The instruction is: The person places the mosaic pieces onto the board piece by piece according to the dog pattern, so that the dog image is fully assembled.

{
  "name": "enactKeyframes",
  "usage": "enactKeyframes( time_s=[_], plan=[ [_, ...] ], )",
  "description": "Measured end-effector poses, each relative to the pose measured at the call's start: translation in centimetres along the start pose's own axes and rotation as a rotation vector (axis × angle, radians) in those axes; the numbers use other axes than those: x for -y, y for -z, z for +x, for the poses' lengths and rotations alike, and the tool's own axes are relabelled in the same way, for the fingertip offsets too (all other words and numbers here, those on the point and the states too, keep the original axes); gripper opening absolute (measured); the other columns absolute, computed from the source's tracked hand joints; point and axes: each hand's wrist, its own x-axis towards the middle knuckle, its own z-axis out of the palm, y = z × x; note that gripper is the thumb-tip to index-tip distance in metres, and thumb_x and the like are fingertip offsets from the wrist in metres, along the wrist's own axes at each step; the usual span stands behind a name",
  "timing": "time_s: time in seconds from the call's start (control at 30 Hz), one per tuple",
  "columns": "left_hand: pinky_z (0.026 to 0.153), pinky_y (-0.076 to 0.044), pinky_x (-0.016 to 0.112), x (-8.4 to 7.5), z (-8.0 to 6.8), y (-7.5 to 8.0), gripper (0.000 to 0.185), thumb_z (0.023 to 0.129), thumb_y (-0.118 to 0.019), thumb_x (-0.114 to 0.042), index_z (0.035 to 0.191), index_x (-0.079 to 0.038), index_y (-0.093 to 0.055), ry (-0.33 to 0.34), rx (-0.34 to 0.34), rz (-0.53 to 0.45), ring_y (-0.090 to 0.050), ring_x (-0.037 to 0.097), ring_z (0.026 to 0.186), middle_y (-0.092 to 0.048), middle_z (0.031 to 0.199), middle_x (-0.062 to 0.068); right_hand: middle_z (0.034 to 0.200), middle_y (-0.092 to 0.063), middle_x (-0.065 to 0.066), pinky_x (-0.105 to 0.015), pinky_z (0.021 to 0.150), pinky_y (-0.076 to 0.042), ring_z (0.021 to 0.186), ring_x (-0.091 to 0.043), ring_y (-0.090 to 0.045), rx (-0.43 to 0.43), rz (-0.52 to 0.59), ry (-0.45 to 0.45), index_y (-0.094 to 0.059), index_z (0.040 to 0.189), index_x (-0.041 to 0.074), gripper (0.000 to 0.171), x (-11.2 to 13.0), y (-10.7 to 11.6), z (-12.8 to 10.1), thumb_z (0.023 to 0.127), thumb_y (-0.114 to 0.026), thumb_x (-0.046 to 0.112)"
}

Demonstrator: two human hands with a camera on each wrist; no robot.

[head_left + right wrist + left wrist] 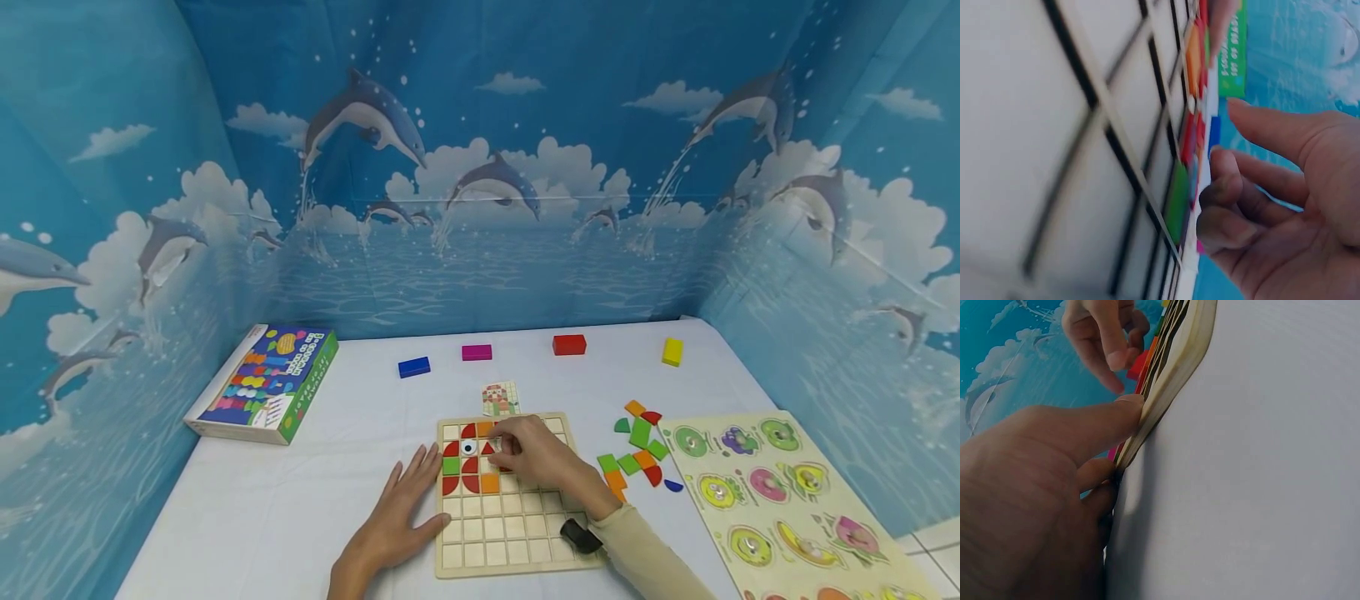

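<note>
A wooden grid board [517, 533] lies on the white table. In its upper left cells sit red quarter-round tiles [450, 485], a green square tile [451, 466], an orange square tile [490, 483], a red triangle tile [488, 448] and a black-dotted white tile [468, 447]. My left hand [401, 512] rests by the board's left side, fingers spread, its thumb touching the edge in the left wrist view. Over the upper rows hovers my right hand [536, 450], bent at the fingers. The right wrist view shows its thumb [1260, 122] and index finger apart, nothing visible between them. It hides some cells.
A pattern card [500, 398] lies behind the board. Loose coloured tiles [640, 433] are scattered at its right, beside a fruit puzzle board [738, 500]. Blue [414, 367], magenta [477, 352], red [569, 345] and yellow blocks [672, 352] line the back. A game box [262, 383] stands left.
</note>
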Motion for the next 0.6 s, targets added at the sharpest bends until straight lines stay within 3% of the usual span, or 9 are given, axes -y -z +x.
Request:
enactKeyframes(
  time_s=[0.13,0.23,0.4,0.6],
  plan=[
    [0.135,-0.002,0.059,0.0,0.0,0.1,0.088,0.098,-0.08,-0.03,0.171,-0.011,-0.032,-0.002,-0.001,-0.011,-0.011,0.032,0.168,-0.023,0.179,0.002,0.083,-0.07,0.005,-0.021,0.061,-0.05,0.069,-0.002,-0.052,-0.007,-0.003,0.07,-0.082,0.105,0.002,0.009,-0.9,1.3,-0.4,0.1,-0.075,0.002],
    [0.135,-0.002,0.058,-0.1,0.0,0.0,0.088,0.098,-0.08,-0.03,0.17,-0.011,-0.033,-0.002,-0.003,-0.01,-0.011,0.032,0.168,-0.023,0.179,0.003,0.082,-0.07,0.005,-0.02,0.059,-0.049,0.068,-0.002,-0.051,0.016,0.0,0.102,-0.082,0.097,0.005,0.007,-1.6,2.0,-0.9,0.098,-0.077,0.0],
    [0.135,-0.002,0.059,-0.2,0.0,0.0,0.089,0.098,-0.08,-0.03,0.171,-0.012,-0.033,0.003,-0.004,0.0,-0.011,0.032,0.167,-0.023,0.179,0.002,0.081,-0.067,0.007,-0.018,0.062,-0.048,0.07,-0.003,-0.051,0.071,0.014,0.087,-0.083,0.093,0.006,0.007,-2.1,2.2,-1.5,0.095,-0.08,0.0],
    [0.135,-0.001,0.06,-0.3,-0.1,0.1,0.089,0.098,-0.08,-0.032,0.171,-0.013,-0.032,0.009,0.0,0.003,-0.011,0.032,0.167,-0.023,0.179,0.002,0.083,-0.071,0.006,-0.019,0.063,-0.049,0.071,-0.002,-0.052,0.064,-0.005,0.082,-0.084,0.092,0.007,0.011,-2.0,1.9,-1.7,0.094,-0.079,-0.003]
  ],
)
